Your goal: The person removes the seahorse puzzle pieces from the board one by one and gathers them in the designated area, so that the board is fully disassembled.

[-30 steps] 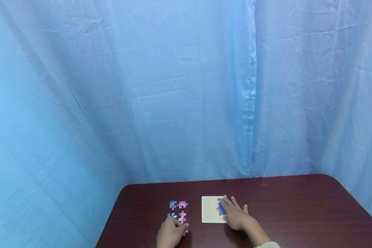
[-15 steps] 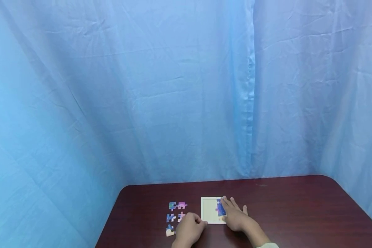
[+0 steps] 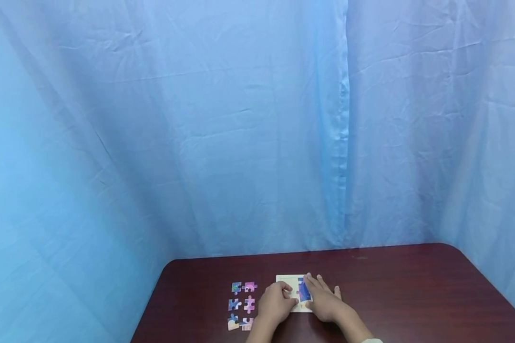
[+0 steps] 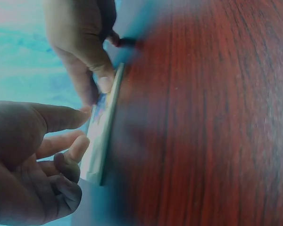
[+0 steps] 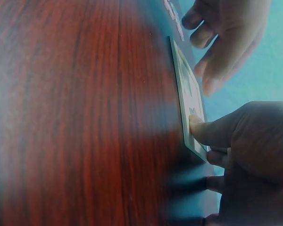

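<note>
A shallow white puzzle tray (image 3: pixel 284 277) lies on the table, with joined blue and purple jigsaw pieces (image 3: pixel 304 291) along its right side. My right hand (image 3: pixel 324 300) rests flat over that side, fingers spread and partly covering the pieces. In the right wrist view its thumb (image 5: pixel 198 126) presses on the tray near the edge. Over the tray's left half is my left hand (image 3: pixel 275 301), thumb and forefinger apart and bent towards the joined pieces. Between its fingertips I see no piece in either wrist view, and its palm hides part of the tray.
Several loose jigsaw pieces lie in two columns left of the tray, among them a pink one (image 3: pixel 250 305) and a blue one (image 3: pixel 233 305). The dark red table (image 3: pixel 395 290) is bordered behind and at both sides by light blue curtains (image 3: pixel 223 143).
My left hand has moved right, from the loose pieces to over the tray, uncovering the lower pieces. My right hand has stayed on the tray. The head view has shifted slightly.
</note>
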A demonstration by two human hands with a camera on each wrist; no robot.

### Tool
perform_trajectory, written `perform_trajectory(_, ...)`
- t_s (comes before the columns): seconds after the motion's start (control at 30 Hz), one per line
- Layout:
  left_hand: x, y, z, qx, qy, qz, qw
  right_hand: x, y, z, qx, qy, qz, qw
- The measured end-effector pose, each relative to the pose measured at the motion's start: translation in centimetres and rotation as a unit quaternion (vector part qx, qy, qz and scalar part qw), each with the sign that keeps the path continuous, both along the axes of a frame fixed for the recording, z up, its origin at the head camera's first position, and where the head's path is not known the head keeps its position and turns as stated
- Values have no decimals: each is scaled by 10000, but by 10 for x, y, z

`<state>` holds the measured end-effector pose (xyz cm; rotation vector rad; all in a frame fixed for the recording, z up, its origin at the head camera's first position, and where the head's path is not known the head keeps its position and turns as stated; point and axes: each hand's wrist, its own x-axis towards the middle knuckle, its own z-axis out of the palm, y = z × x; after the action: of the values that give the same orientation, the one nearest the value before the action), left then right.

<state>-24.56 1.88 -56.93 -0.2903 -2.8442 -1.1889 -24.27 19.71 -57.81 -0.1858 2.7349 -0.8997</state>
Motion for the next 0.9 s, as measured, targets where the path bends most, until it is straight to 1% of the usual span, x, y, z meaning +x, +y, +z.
perform_trajectory(0.17, -7, 8, -8, -83, 153, 112, 9998, -2, 1, -1, -48, 114, -139, 9998)
perform_trajectory(0.27, -11, 14, -13, -230, 135, 167, 9995, -2, 0, -2, -19, 198, -213, 9996)
perform_trajectory(0.4, -16, 22, -17, -537, 100, 272, 9981, -3, -1, -5, -29, 294, -331, 9990)
perform_trajectory(0.5, -21, 28, -17, -736, 74, 401, 9965, -4, -1, -5, -72, 285, -346, 9990)
perform_trajectory(0.6, -23, 31, -15, -835, 67, 464, 9954, -3, -2, -1, -121, 299, -331, 9989)
perform_trajectory(0.8, -25, 34, -13, -857, -21, 457, 9953, -2, -1, -2, -148, 417, -400, 9982)
perform_trajectory(0.9, -27, 36, -13, -770, -34, 457, 9960, -3, 0, -2, -176, 520, -456, 9975)
